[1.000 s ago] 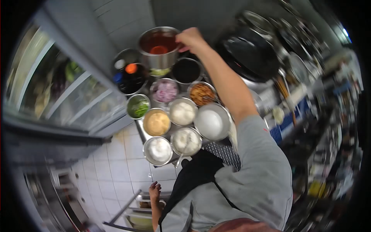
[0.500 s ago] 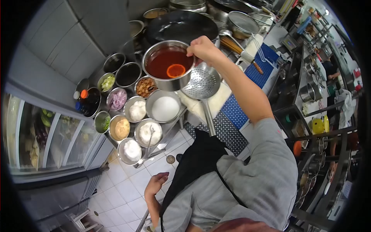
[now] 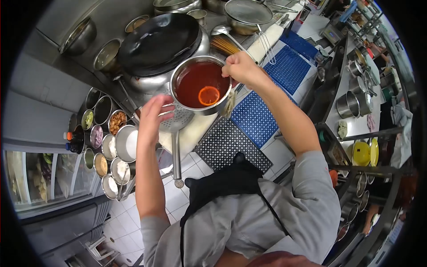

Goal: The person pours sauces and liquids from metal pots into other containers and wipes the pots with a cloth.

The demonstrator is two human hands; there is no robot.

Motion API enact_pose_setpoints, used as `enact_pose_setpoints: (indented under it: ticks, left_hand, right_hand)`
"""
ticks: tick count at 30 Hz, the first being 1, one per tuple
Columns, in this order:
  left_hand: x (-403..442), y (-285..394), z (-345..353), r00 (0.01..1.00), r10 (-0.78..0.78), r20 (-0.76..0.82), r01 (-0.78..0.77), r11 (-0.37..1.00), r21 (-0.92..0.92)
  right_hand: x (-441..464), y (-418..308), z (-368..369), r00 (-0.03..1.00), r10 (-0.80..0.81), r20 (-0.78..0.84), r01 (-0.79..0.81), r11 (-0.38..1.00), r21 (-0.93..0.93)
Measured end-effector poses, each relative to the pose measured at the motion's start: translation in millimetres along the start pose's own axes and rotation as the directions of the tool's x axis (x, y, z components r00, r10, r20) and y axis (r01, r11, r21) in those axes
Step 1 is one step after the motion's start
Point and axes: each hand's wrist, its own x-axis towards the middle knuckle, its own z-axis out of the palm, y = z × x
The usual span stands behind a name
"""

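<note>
A steel pot (image 3: 212, 110) of dark red liquid hangs in the air, with my right hand (image 3: 242, 69) closed on its right rim. In the liquid floats an orange citrus slice (image 3: 208, 95). My left hand (image 3: 153, 116), slightly blurred, is raised just left of the pot with its fingers apart and holds nothing. Below and between the hands lies a perforated skimmer (image 3: 178, 118), its bowl partly hidden by the left hand and the pot, on a pale cloth (image 3: 202, 129). The handle points toward my body.
A black wok (image 3: 160, 44) sits on the stove behind the pot. To the left stand several ingredient bowls (image 3: 126, 142) and dark bottles (image 3: 76, 140). A sieve (image 3: 248, 12) and bamboo brush (image 3: 224, 44) lie at the back. Blue mats (image 3: 255, 118) cover the floor.
My left hand has risen from low beside my body to the pot's left side. The pot, in my right hand, has shifted slightly right and down in view as the camera turned.
</note>
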Motion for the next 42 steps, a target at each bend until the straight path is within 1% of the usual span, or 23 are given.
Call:
enact_pose_setpoints:
  ticks: [3, 6, 7, 10, 11, 14, 15, 18, 19, 22, 23, 25, 26, 27, 29, 30, 33, 35, 36, 38, 39, 41, 42]
  left_hand:
    - [35, 9, 54, 0.989, -0.128, 0.076, 0.123, 0.990, 0.065]
    - [64, 1, 87, 0.965, -0.233, 0.118, 0.210, 0.960, 0.183]
    - [66, 8, 102, 0.970, -0.226, 0.089, 0.206, 0.960, 0.188]
    - [89, -2, 120, 0.961, -0.252, 0.112, 0.216, 0.941, 0.262]
    - [97, -10, 128, 0.975, -0.210, 0.065, 0.189, 0.952, 0.241]
    - [121, -19, 144, 0.998, -0.066, 0.004, 0.060, 0.937, 0.343]
    - [131, -27, 148, 0.999, -0.036, -0.021, 0.041, 0.937, 0.348]
    - [157, -34, 155, 1.000, 0.002, -0.018, 0.006, 0.908, 0.419]
    - [163, -35, 157, 1.000, -0.004, -0.012, 0.008, 0.919, 0.394]
    - [184, -30, 171, 1.000, -0.017, 0.025, 0.008, 0.944, 0.329]
    - [194, -34, 171, 0.998, -0.022, 0.060, -0.001, 0.935, 0.354]
    - [202, -19, 177, 0.981, 0.077, 0.181, -0.159, 0.850, 0.502]
    - [207, -12, 187, 0.974, 0.018, 0.226, -0.108, 0.913, 0.393]
    - [207, 0, 199, 0.977, -0.031, 0.210, -0.063, 0.902, 0.426]
    - [227, -10, 208, 0.966, -0.023, 0.257, -0.065, 0.941, 0.332]
    - [231, -5, 219, 0.960, -0.058, 0.275, -0.033, 0.949, 0.314]
    - [249, 2, 252, 0.930, -0.083, 0.359, -0.042, 0.944, 0.327]
    - [260, -1, 276, 0.907, -0.105, 0.407, -0.027, 0.952, 0.305]
    - [262, 1, 292, 0.892, -0.096, 0.441, -0.052, 0.948, 0.313]
    - [266, 6, 326, 0.862, -0.092, 0.499, -0.090, 0.940, 0.328]
    - [272, 3, 341, 0.838, -0.085, 0.539, -0.145, 0.918, 0.370]
    - [271, 3, 378, 0.835, -0.119, 0.538, -0.078, 0.941, 0.330]
    - [271, 3, 399, 0.829, -0.132, 0.543, -0.047, 0.951, 0.304]
  right_hand:
    - [4, 24, -38, 1.000, 0.010, 0.014, -0.010, 1.000, -0.004]
    - [9, 40, -71, 0.999, 0.000, 0.049, 0.002, 0.999, -0.047]
    - [13, 47, -79, 0.998, 0.009, 0.055, -0.005, 0.998, -0.068]
    - [27, 67, -102, 0.995, 0.047, 0.086, -0.040, 0.997, -0.072]
    - [29, 70, -107, 0.993, 0.077, 0.092, -0.075, 0.997, -0.030]
    - [39, 81, -122, 0.986, 0.090, 0.140, -0.099, 0.993, 0.059]
    - [41, 82, -126, 0.983, 0.097, 0.156, -0.109, 0.991, 0.073]
    - [50, 82, -150, 0.963, 0.127, 0.238, -0.167, 0.973, 0.161]
    - [57, 91, -160, 0.944, 0.168, 0.283, -0.221, 0.961, 0.165]
    - [62, 102, -174, 0.950, 0.176, 0.258, -0.239, 0.942, 0.237]
    - [65, 110, -183, 0.944, 0.169, 0.284, -0.237, 0.945, 0.226]
    - [57, 103, -182, 0.963, 0.173, 0.206, -0.215, 0.955, 0.206]
    - [49, 99, -192, 0.974, 0.190, 0.120, -0.211, 0.959, 0.188]
    - [42, 102, -199, 0.974, 0.193, 0.120, -0.217, 0.945, 0.244]
    - [33, 113, -209, 0.977, 0.181, 0.110, -0.209, 0.914, 0.348]
    - [27, 116, -215, 0.980, 0.169, 0.105, -0.197, 0.899, 0.390]
    - [1, 118, -233, 0.984, 0.175, -0.015, -0.153, 0.895, 0.418]
    - [-19, 124, -247, 0.974, 0.167, -0.154, -0.080, 0.886, 0.457]
    - [-31, 127, -255, 0.962, 0.163, -0.220, -0.042, 0.881, 0.472]
    - [-57, 136, -272, 0.931, 0.189, -0.312, -0.025, 0.887, 0.461]
    - [-71, 142, -279, 0.906, 0.204, -0.370, -0.019, 0.895, 0.446]
    - [-99, 162, -297, 0.860, 0.210, -0.466, -0.015, 0.922, 0.387]
    - [-114, 177, -309, 0.848, 0.222, -0.480, -0.053, 0.939, 0.341]
